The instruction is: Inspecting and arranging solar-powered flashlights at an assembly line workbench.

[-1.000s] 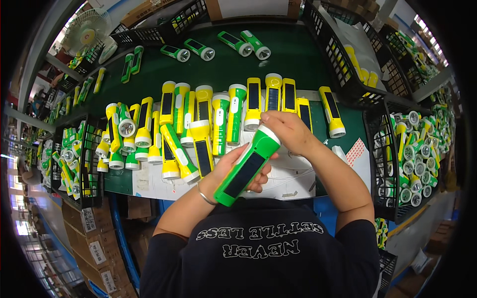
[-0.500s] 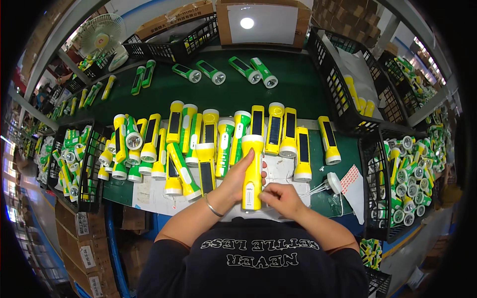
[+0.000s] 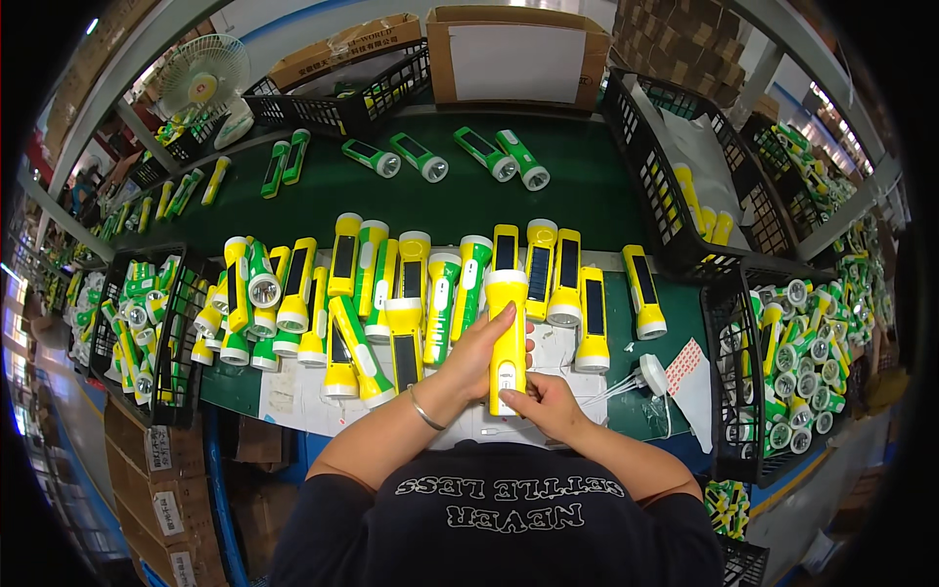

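Observation:
My left hand [image 3: 472, 354] is wrapped round a yellow flashlight [image 3: 508, 338] with a white head, its head pointing away from me. Its fingertips show on the far side of the barrel. At the tail end my right hand [image 3: 553, 407] grips the same flashlight, the thumb lying on the white switch panel and the other fingers curled, partly hidden. Just beyond lie several yellow and green flashlights with dark solar panels, among them a green-and-yellow one [image 3: 359, 350] to the left and a yellow one [image 3: 592, 318] to the right.
Black crates of flashlights stand at the left [image 3: 176, 342] and right [image 3: 734, 362]. A white plug with cables [image 3: 650, 374] lies right of my hands. More flashlights rest on the green surface [image 3: 567, 210] behind. A cardboard box with white paper [image 3: 518, 64] stands at the back.
The bright light spot on the box's white paper is gone. My right thumb has come onto the flashlight's switch panel. The flashlight has shifted slightly to the right in view.

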### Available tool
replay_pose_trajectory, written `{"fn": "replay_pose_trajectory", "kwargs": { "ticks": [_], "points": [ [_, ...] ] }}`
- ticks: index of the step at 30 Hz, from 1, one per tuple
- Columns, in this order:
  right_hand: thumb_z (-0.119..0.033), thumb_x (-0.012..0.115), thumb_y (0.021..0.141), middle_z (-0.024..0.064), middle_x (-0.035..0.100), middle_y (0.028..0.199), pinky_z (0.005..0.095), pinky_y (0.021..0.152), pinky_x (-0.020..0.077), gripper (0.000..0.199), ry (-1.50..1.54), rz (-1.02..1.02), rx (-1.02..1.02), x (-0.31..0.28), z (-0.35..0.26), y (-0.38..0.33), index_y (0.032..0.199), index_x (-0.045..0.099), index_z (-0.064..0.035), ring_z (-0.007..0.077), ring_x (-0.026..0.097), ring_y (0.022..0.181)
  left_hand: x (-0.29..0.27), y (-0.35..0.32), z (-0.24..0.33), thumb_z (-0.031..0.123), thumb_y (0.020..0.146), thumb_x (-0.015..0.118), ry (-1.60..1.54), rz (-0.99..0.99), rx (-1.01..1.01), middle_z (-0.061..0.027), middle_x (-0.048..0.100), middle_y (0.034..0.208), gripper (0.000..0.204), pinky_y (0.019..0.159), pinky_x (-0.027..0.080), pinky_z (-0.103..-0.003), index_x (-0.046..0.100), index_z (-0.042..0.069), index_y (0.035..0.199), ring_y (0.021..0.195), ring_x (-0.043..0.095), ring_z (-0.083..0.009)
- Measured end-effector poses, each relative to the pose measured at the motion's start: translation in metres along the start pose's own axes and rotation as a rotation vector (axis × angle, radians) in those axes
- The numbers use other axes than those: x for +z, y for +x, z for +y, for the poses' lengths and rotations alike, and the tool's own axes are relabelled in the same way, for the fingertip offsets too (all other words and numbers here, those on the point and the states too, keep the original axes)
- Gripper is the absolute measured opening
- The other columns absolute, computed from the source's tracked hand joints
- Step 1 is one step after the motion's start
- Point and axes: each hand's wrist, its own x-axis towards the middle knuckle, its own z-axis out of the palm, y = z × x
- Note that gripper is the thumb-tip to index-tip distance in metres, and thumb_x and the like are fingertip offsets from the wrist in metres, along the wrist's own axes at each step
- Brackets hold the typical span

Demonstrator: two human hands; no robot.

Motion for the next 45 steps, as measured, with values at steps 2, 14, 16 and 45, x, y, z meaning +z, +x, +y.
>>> {"fn": "replay_pose_trajectory", "kwargs": {
  "ticks": [2,14,16,45],
  "points": [
    [-0.027,0.065,0.082,-0.0041,0.051,0.060,0.0211,0.047,0.0337,0.028,-0.025,0.015,-0.011,-0.004,0.002,0.002,0.083,0.063,0.0013,0.0019,0.041,0.053,0.001,0.003,0.001,0.037,0.092,0.046,0.016,-0.024,0.017,-0.0089,0.055,0.094,0.035,0.067,0.051,-0.035,0.044,0.007,0.112,0.080,0.055,-0.0197],
    [-0.060,0.049,0.075,0.0194,0.064,0.089,0.0443,0.075,0.0468,0.060,-1.191,1.041,0.293,-0.303,-0.129,0.088,0.090,0.063,-0.0029,0.0362,0.060,0.090,-0.009,-0.021,0.031,0.058,0.091,0.022,0.059,-0.269,0.096,-0.0078,0.050,0.118,0.063,0.085,0.043,-0.041,0.028,0.014,0.136,0.105,0.051,-0.0237],
    [-0.059,0.046,0.079,0.0171,0.064,0.090,0.0430,0.070,0.0474,0.061,-1.283,0.952,0.309,-0.332,-0.117,0.102,0.082,0.064,-0.0012,0.0347,0.061,0.083,-0.012,-0.024,0.036,0.056,0.092,0.022,0.046,-0.297,0.084,-0.0079,0.050,0.119,0.061,0.084,0.043,-0.040,0.029,0.013,0.135,0.104,0.051,-0.0232],
    [-0.030,0.061,0.080,-0.0044,0.054,0.086,0.0152,0.049,0.0270,0.047,-0.033,-0.599,0.010,-0.104,-0.120,0.100,0.119,0.054,-0.0059,0.0007,0.040,0.061,0.013,-0.015,0.037,0.050,0.090,0.038,-0.149,-0.589,-0.284,-0.0193,0.048,0.121,0.066,0.090,0.044,-0.042,0.030,0.001,0.134,0.105,0.053,-0.0309]
  ]
}}
